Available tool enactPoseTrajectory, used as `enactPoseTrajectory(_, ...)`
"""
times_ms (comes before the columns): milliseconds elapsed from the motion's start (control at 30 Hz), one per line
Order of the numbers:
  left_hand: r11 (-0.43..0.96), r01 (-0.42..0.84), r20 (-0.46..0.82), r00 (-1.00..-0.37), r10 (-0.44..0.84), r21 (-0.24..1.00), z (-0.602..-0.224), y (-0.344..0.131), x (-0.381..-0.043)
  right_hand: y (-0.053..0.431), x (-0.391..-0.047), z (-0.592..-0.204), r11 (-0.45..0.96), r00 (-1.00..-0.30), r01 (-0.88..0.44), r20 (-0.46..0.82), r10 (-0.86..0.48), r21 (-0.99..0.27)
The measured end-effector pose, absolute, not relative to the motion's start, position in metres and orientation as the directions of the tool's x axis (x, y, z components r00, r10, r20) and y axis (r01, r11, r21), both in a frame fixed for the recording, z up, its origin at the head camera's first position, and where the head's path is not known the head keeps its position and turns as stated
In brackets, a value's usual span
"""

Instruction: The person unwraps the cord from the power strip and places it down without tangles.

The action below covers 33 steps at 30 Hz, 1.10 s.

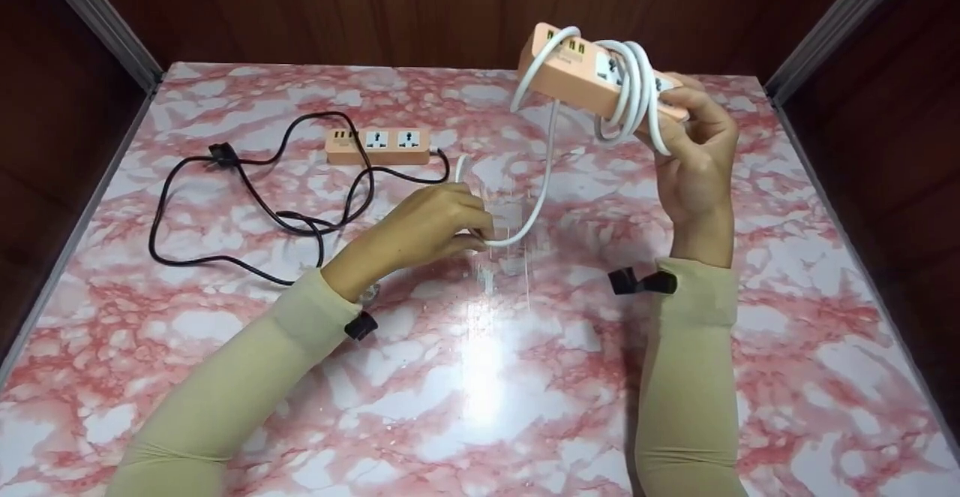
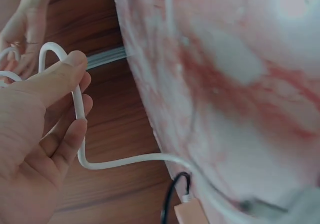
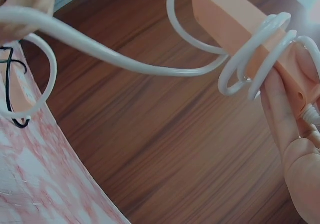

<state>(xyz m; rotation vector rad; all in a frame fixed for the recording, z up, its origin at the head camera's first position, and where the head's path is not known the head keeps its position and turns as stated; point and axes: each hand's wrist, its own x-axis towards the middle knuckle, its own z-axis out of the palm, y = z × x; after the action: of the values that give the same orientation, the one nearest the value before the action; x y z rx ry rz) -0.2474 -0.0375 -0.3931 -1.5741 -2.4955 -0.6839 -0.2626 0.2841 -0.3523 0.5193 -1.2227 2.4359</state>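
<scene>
My right hand (image 1: 697,159) holds a peach-coloured power strip (image 1: 574,88) by its right end, raised above the far part of the table. Several loose loops of white cord (image 3: 270,58) are wound round the strip, bunched towards the held end, with one more loop near the USB ports. From the strip a slack length of white cord (image 1: 548,174) dips down to my left hand (image 1: 431,223). There the thumb and fingers pinch the cord, as the left wrist view shows. Past that hand, the cord (image 2: 135,159) runs on over the table.
Another peach power strip (image 1: 379,158) lies at the back left of the table, its black cord (image 1: 154,219) spread in loose loops. A black plug (image 1: 223,155) rests among them. Dark wood panels (image 1: 337,9) stand behind and beside the marbled red-and-white table (image 1: 562,407).
</scene>
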Motion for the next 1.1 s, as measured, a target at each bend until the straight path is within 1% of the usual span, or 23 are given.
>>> enactPoseTrajectory(267,0.42,0.835,0.237,-0.515,0.824,0.354,-0.409,-0.045,-0.253,0.283,-0.265,-0.353,-0.551,-0.849,-0.494,0.509,0.14,-0.673)
enactPoseTrajectory(467,0.429,0.829,0.212,-0.52,0.828,0.359,-0.416,-0.049,-0.256,0.282,-0.263,-0.354,-0.563,-0.855,-0.478,0.504,0.121,-0.675)
enactPoseTrajectory(600,0.451,0.814,0.2,-0.542,0.816,0.366,-0.418,-0.057,-0.259,0.282,-0.264,-0.354,-0.564,-0.852,-0.478,0.511,0.111,-0.674)
enactPoseTrajectory(833,0.493,0.8,0.22,-0.579,0.785,0.342,-0.417,-0.075,-0.266,0.281,-0.265,-0.354,-0.546,-0.837,-0.499,0.537,0.104,-0.673)
enactPoseTrajectory(1100,0.483,0.774,0.26,-0.606,0.752,0.408,-0.41,-0.083,-0.265,0.28,-0.264,-0.354,-0.579,-0.845,-0.473,0.528,0.084,-0.664)
